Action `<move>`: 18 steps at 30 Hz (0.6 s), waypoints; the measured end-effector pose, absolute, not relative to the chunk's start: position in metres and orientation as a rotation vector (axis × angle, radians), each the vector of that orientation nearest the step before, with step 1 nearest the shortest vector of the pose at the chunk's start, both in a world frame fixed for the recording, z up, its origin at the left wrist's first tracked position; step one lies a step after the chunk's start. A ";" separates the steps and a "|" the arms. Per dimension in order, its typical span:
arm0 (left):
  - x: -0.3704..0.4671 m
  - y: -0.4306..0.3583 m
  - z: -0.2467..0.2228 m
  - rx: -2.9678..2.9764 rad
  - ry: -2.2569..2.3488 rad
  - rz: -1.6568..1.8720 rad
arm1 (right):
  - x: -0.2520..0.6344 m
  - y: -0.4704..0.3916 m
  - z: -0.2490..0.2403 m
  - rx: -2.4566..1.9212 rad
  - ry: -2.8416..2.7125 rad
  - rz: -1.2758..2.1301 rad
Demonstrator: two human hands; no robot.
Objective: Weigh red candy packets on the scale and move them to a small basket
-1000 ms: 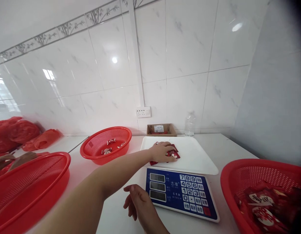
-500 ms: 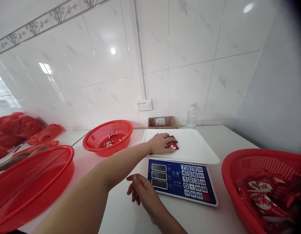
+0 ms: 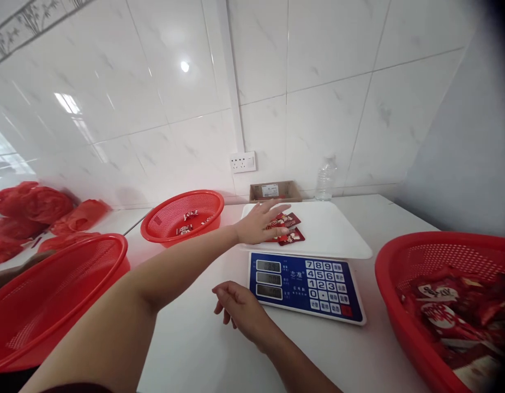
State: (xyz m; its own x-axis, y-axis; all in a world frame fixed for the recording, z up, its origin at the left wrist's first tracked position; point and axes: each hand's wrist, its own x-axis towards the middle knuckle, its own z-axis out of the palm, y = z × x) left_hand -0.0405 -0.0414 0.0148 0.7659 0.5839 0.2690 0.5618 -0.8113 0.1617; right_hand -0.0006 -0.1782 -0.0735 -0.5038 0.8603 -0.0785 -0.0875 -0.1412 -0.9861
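My left hand (image 3: 259, 222) reaches over the white pan (image 3: 334, 234) of a digital scale. Its fingers are spread above the left part of a small pile of red candy packets (image 3: 291, 236); whether the palm touches them is hidden. Below the pan sits the blue scale panel (image 3: 305, 284) with its number keys and three small displays, whose digits are hard to read. Just left of that panel, my right hand (image 3: 242, 311) hovers low over the white table with loosely bent, parted fingers and nothing visible in it.
At right stands a red basket (image 3: 383, 273) full of red packets. A red basket (image 3: 154, 240) with a few wrapped candies stands behind my left forearm. Another red basket (image 3: 92, 295) is at left, near a co-worker's arm (image 3: 15, 273). A cardboard box (image 3: 256, 192) and plastic bottle (image 3: 326, 180) line the wall.
My left hand has lifted its fingers and spread them, shifting slightly left, so more packets show. My right hand keeps nearly the same pose. The view has tilted slightly.
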 end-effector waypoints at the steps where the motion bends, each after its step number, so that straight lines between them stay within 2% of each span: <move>1: -0.048 -0.046 0.019 2.877 0.960 0.488 | -0.001 -0.179 -0.076 -0.904 -1.450 1.729; 6: -0.113 -0.065 0.038 2.775 1.285 0.459 | -0.004 -0.185 -0.093 -0.930 -1.663 1.668; 11: -0.218 -0.069 0.046 2.479 2.044 0.561 | -0.001 -0.190 -0.094 -0.988 -1.992 1.521; 14: -0.281 -0.075 0.044 2.040 2.552 0.325 | -0.002 -0.191 -0.093 -1.025 -2.036 1.489; 18: -0.329 -0.091 0.036 1.631 2.738 0.208 | -0.004 -0.189 -0.096 -1.038 -1.995 1.515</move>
